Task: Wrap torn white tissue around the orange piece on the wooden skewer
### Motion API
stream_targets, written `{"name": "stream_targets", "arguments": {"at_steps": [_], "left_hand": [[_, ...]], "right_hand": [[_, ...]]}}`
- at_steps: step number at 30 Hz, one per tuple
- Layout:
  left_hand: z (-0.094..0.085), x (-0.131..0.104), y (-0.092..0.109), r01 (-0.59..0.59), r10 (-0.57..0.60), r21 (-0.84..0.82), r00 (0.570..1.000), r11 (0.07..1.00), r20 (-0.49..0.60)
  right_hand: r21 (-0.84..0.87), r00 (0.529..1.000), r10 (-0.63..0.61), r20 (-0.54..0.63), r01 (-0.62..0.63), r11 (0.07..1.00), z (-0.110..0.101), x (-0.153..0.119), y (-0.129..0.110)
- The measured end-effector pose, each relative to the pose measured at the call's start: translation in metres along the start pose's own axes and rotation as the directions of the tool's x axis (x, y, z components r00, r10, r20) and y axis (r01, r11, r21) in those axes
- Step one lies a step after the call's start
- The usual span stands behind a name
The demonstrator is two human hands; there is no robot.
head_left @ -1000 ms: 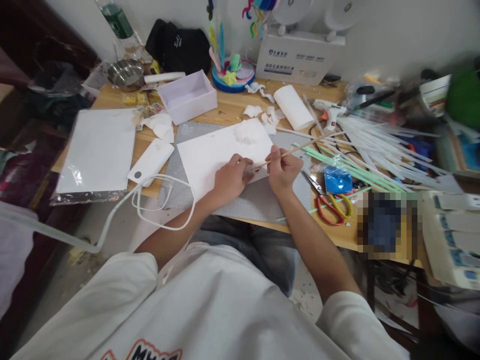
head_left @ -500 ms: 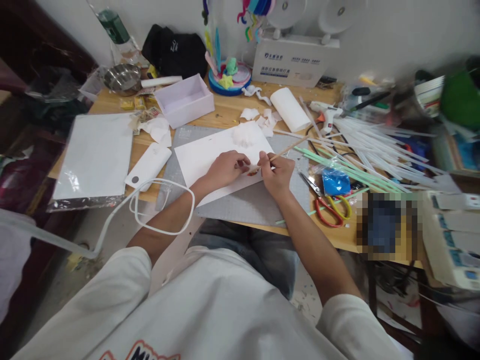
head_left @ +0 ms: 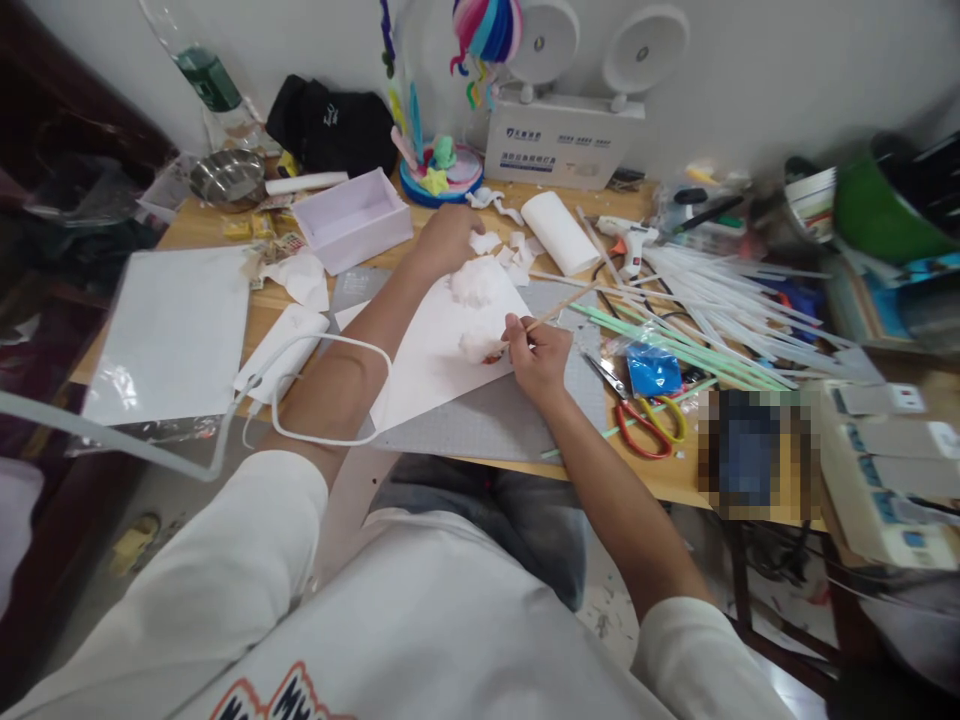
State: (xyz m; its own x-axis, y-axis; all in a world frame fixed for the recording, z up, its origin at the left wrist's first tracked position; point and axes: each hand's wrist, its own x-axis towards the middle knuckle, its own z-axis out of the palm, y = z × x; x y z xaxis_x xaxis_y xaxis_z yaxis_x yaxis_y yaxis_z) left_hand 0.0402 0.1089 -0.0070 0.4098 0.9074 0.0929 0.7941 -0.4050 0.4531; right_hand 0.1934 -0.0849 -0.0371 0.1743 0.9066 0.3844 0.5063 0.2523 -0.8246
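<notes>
My right hand (head_left: 538,358) is closed round a thin wooden stick (head_left: 562,306), which slants up to the right. At the stick's lower end is a fluffy white clump (head_left: 478,347) with a small orange-red patch beneath it. My left hand (head_left: 452,238) reaches beyond the white sheet (head_left: 420,370), beside torn white scraps (head_left: 513,258); its fingertips are too small to show whether they hold anything. Another fluffy white mound (head_left: 474,281) lies on the sheet between my hands.
A lilac box (head_left: 352,222) stands behind my left forearm. Scissors (head_left: 645,428), a glue gun (head_left: 631,238) and many pale sticks (head_left: 720,300) lie to the right. A looped white cable (head_left: 330,440) crosses my left forearm.
My left hand has left the stick's lower end and moved up and away to the torn scraps, uncovering the nearer white clump. My right hand still grips the stick. The view has shifted slightly.
</notes>
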Motion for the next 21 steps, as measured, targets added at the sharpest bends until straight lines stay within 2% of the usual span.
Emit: {"name": "stream_targets", "arguments": {"at_steps": [5, 9, 14, 21], "left_hand": [[0.006, -0.003, -0.005, -0.040, 0.040, 0.021, 0.999, 0.999, -0.013], [0.007, -0.004, -0.010, -0.017, 0.016, -0.013, 0.999, 1.000, -0.039], [0.009, -0.004, -0.014, -0.017, 0.018, -0.071, 1.000, 0.997, 0.015], [0.002, -0.007, -0.007, 0.050, -0.048, -0.067, 0.998, 0.996, 0.044]], "right_hand": [[-0.008, 1.000, 0.000, -0.004, 0.000, 1.000, 0.000, 0.001, -0.001], [-0.018, 1.000, 0.004, 0.007, -0.004, 1.000, -0.001, 0.001, -0.001], [-0.008, 1.000, -0.009, 0.004, 0.009, 1.000, -0.001, 0.001, -0.001], [0.007, 1.000, -0.016, -0.001, 0.016, 1.000, -0.001, 0.001, -0.002]]}}
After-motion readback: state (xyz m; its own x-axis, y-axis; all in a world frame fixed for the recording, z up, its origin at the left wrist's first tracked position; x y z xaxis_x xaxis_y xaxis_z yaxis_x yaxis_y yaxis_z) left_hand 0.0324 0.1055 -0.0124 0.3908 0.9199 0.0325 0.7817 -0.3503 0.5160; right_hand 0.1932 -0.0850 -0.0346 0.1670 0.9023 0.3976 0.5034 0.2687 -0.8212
